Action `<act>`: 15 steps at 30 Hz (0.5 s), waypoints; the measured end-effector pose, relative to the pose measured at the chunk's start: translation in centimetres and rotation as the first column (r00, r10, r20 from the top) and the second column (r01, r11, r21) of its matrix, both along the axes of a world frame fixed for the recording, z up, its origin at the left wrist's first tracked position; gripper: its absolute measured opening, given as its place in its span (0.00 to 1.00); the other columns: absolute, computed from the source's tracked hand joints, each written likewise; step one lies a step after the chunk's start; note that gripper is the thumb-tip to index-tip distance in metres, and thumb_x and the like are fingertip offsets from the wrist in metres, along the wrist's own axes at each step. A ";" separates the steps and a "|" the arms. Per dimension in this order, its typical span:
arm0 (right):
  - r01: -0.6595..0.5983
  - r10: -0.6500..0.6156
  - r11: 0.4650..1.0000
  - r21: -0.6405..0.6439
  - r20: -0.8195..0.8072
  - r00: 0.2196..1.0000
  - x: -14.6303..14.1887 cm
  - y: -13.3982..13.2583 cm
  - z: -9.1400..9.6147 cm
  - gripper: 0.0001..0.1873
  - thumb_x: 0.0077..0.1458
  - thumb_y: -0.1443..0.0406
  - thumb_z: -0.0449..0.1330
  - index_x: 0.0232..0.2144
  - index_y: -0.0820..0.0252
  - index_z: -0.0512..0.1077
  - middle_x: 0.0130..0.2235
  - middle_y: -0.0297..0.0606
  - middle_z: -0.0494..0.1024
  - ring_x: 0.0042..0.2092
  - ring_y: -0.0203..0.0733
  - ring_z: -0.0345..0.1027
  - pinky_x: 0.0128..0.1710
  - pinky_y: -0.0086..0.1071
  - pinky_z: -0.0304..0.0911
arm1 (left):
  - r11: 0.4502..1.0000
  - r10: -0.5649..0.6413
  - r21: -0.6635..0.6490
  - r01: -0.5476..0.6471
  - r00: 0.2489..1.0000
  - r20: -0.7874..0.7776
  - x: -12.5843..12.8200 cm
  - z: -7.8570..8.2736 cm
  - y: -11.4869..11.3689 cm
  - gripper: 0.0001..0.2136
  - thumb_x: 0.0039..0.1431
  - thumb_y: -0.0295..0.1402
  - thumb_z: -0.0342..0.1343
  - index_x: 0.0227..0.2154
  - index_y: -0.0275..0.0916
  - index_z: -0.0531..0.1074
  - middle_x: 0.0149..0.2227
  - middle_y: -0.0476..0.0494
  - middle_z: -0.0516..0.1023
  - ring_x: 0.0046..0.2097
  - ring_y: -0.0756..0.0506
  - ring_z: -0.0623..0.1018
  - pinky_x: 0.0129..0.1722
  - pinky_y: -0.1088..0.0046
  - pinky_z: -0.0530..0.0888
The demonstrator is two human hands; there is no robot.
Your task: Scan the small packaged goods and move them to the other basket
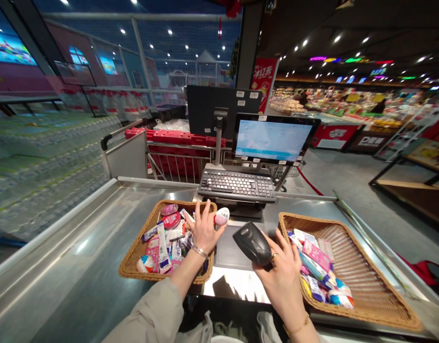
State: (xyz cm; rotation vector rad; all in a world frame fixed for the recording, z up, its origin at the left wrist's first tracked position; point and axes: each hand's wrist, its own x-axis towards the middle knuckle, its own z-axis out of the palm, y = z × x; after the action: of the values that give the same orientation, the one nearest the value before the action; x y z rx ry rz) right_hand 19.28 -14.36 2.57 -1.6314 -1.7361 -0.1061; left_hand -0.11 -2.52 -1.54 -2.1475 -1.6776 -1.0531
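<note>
From where I sit, far from these hands, I look from left to right. Past the edge of the steel desk (62,281) are rows of wrapped water bottles (44,166). On the desk is a woven basket (139,233) full of small bright packets (164,247). My left hand (205,228) is over that basket's right side, with the fingers (207,212) spread wide. The thumb is against a pink and white egg (222,216), right by the rim (I cannot tell if the egg is held tight or just touched). Behind it are a black keyboard (237,186) and a bright screen (273,138). My right hand (280,281) has its fingers (276,243) curled around a black hand scanner (252,244), so that one is held. The scanner's front end tips toward the egg, close but not touching. Just to the right, a second woven basket (369,271) holds more packets (315,267). The step in hand looks like egg and scanner meeting, so the next move calls for lining them up.
</note>
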 end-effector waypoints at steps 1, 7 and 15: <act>0.012 -0.012 1.000 0.005 0.001 1.000 0.0 0.0 0.0 0.15 0.50 0.63 0.58 0.42 0.53 0.74 0.52 0.38 0.77 0.64 0.57 0.56 0.61 0.62 0.44 | 1.000 -0.004 0.013 0.004 1.000 0.015 0.2 0.0 0.0 0.14 0.55 0.42 0.61 0.42 0.41 0.75 0.65 0.38 0.63 0.69 0.27 0.50 0.62 0.31 0.36; 0.048 -0.048 0.998 0.030 0.018 0.999 0.0 0.0 0.1 0.14 0.49 0.64 0.59 0.40 0.53 0.75 0.52 0.37 0.77 0.64 0.57 0.56 0.61 0.64 0.42 | 0.998 -0.014 0.060 0.010 0.998 0.068 1.1 -0.2 0.1 0.15 0.55 0.43 0.61 0.43 0.41 0.75 0.65 0.39 0.61 0.69 0.27 0.47 0.64 0.35 0.39; 0.035 -0.036 0.999 0.023 0.036 0.999 -0.2 -0.1 0.7 0.14 0.48 0.64 0.59 0.40 0.51 0.76 0.50 0.34 0.78 0.63 0.57 0.56 0.61 0.63 0.41 | 0.998 -0.027 0.053 0.022 0.995 0.092 1.7 -0.1 0.0 0.15 0.55 0.45 0.61 0.41 0.42 0.75 0.65 0.41 0.62 0.69 0.27 0.48 0.64 0.35 0.35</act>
State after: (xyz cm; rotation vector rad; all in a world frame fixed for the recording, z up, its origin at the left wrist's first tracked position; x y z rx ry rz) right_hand 19.05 -14.47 3.24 -1.6537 -1.7274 -0.1725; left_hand 1.60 -2.49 -1.63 -2.1220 -1.6481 -1.2068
